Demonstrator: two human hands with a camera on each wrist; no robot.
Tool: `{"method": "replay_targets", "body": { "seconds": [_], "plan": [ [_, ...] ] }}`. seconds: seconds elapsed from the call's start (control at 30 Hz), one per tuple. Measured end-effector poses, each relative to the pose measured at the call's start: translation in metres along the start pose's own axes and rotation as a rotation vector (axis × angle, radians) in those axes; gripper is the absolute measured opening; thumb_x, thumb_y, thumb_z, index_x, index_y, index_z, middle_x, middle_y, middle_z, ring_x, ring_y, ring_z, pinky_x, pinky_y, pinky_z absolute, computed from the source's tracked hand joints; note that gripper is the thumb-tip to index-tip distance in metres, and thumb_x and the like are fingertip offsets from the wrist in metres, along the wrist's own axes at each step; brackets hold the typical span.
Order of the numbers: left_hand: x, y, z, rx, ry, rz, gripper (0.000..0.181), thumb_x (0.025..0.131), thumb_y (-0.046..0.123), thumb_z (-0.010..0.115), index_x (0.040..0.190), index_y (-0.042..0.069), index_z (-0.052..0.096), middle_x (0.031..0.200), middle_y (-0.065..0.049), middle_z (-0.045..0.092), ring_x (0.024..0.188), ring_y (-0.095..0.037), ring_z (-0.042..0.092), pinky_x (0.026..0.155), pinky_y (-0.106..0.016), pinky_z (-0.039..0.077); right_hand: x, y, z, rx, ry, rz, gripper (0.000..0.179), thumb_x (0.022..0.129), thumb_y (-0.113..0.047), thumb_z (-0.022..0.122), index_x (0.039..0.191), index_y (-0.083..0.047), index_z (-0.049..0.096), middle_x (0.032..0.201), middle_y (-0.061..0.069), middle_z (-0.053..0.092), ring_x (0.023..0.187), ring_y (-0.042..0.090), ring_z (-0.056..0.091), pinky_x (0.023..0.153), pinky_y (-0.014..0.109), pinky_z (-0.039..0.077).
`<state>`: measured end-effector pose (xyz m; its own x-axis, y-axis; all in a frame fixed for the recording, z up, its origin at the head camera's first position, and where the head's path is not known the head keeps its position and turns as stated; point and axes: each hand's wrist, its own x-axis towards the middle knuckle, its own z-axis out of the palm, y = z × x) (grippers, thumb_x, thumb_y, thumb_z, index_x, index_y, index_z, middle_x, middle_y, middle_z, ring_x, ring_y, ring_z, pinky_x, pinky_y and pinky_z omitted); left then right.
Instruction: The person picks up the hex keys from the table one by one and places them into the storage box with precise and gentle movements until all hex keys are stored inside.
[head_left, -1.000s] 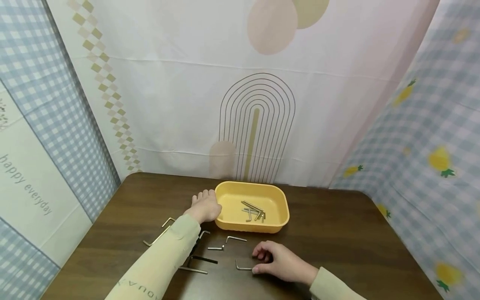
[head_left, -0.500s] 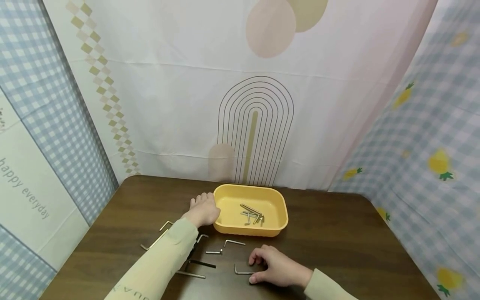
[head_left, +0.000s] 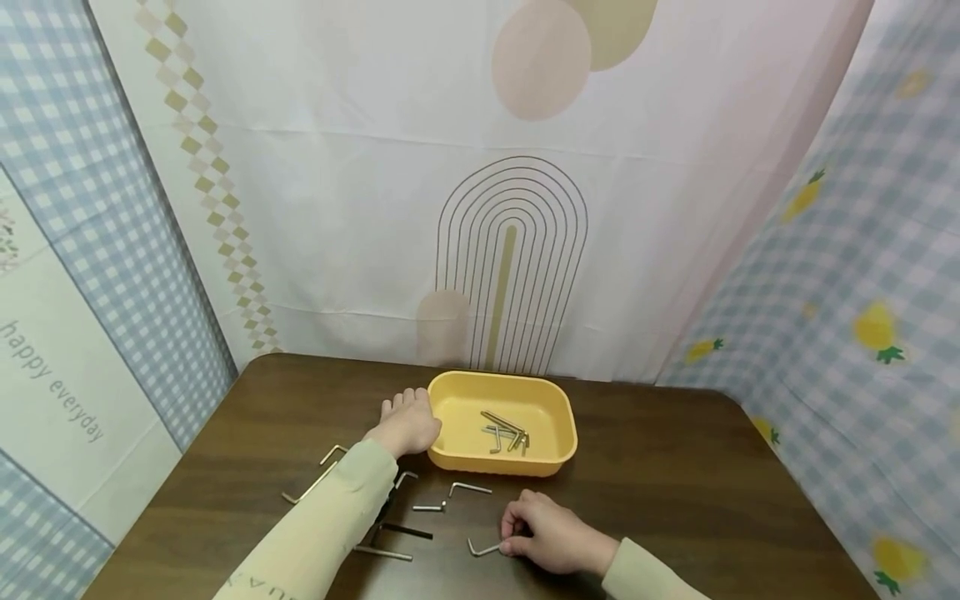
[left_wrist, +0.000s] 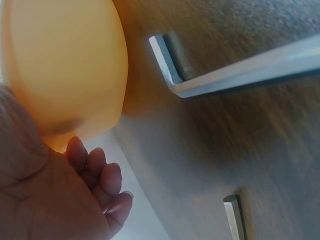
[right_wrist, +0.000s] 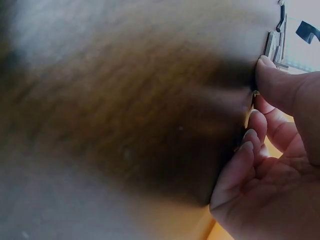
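Pinched between thumb and forefinger, with the other fingers curled in behind, the right hand (head_left: 551, 533) has one end of a hex key (head_left: 488, 550), its bent end pointing away to the left; whether the key is clear of the table (head_left: 675, 475) or resting on it, I cannot tell. So thin a rod probably leaves room only for fingertips, which would explain a hold at the end rather than a full fist. Farther off, the left hand (head_left: 407, 423) rests against the left end of a yellow tray (head_left: 495, 467), fingers loosely bent and apparently not wrapped round anything, likely to steady it; where its thumb sits is hard to make out. Inside the tray, several metal keys (head_left: 504, 422) lie crossed in a loose heap, kept together by the walls. Between the hands and under the left sleeve (head_left: 322, 525), more lie scattered flat: a silver key (head_left: 472, 487) just in front of the tray, a black key (head_left: 408, 530) nearer, a brass key (head_left: 315, 483) past the forearm. Behind the table hangs a patterned curtain (head_left: 360, 208).
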<state>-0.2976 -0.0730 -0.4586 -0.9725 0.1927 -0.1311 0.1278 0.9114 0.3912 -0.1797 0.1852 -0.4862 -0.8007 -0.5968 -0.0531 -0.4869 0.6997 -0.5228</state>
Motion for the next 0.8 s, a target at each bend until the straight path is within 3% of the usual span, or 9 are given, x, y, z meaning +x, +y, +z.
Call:
{"method": "replay_targets", "body": {
  "seconds": [0.37, 0.57, 0.8],
  "plan": [
    [0.001, -0.001, 0.003, -0.007, 0.001, -0.002, 0.040, 0.093, 0.027, 0.049, 0.122, -0.002, 0.045, 0.106, -0.014, 0.044, 0.102, -0.033, 0.039, 0.090, -0.048, 0.026, 0.000, 0.002, 0.000, 0.014, -0.021, 0.000, 0.015, 0.086, -0.033, 0.073, 0.080, -0.028, 0.060, 0.082, -0.013, 0.045, 0.075, 0.003, 0.043, 0.064, 0.022, 0.038],
    [0.000, 0.000, 0.003, -0.006, 0.004, -0.009, 0.039, 0.093, 0.026, 0.050, 0.120, -0.001, 0.046, 0.106, -0.013, 0.044, 0.102, -0.033, 0.039, 0.090, -0.047, 0.026, 0.001, 0.007, -0.002, 0.025, -0.054, -0.057, 0.013, 0.088, -0.029, 0.071, 0.082, -0.026, 0.060, 0.082, -0.014, 0.045, 0.074, 0.001, 0.044, 0.065, 0.020, 0.039],
    [0.000, 0.000, 0.002, -0.018, 0.002, -0.004, 0.038, 0.093, 0.025, 0.051, 0.118, -0.002, 0.046, 0.105, -0.014, 0.044, 0.101, -0.033, 0.039, 0.089, -0.048, 0.027, 0.000, 0.012, -0.007, 0.151, -0.047, -0.049, 0.012, 0.091, -0.025, 0.068, 0.084, -0.021, 0.058, 0.078, -0.015, 0.051, 0.069, -0.001, 0.048, 0.063, 0.021, 0.043]
  ]
}}
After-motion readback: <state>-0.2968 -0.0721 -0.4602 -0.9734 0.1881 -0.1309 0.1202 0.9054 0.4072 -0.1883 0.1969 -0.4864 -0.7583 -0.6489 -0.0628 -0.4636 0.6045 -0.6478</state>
